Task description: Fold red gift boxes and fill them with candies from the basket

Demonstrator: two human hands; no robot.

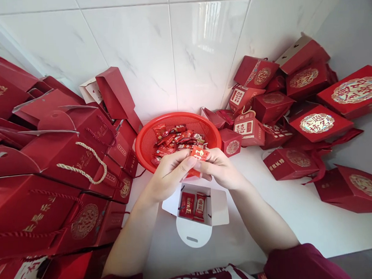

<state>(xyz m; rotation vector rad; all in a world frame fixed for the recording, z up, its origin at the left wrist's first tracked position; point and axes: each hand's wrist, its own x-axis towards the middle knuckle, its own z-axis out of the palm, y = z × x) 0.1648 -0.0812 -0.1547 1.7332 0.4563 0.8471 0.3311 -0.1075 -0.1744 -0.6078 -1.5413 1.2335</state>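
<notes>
A small red wrapped candy (199,153) with gold print is pinched between both hands, over the near rim of a red plastic basket (141,151). My left hand (172,173) closes on its left side, thumb on top. My right hand (221,169) grips the right side, fingers curled beneath. Many red-wrapped candies (176,140) lie in the basket. Below my hands stands an open white-lined gift box (194,235), its flaps folded outward. Inside it, two red packets (186,204) lie side by side. The underside of the held candy is hidden by my fingers.
Red gift boxes with rope handles (82,156) are stacked along the left. More red boxes (321,121) with gold and silver emblems are piled at the right. A white tiled wall (200,52) rises behind the white tabletop (269,205).
</notes>
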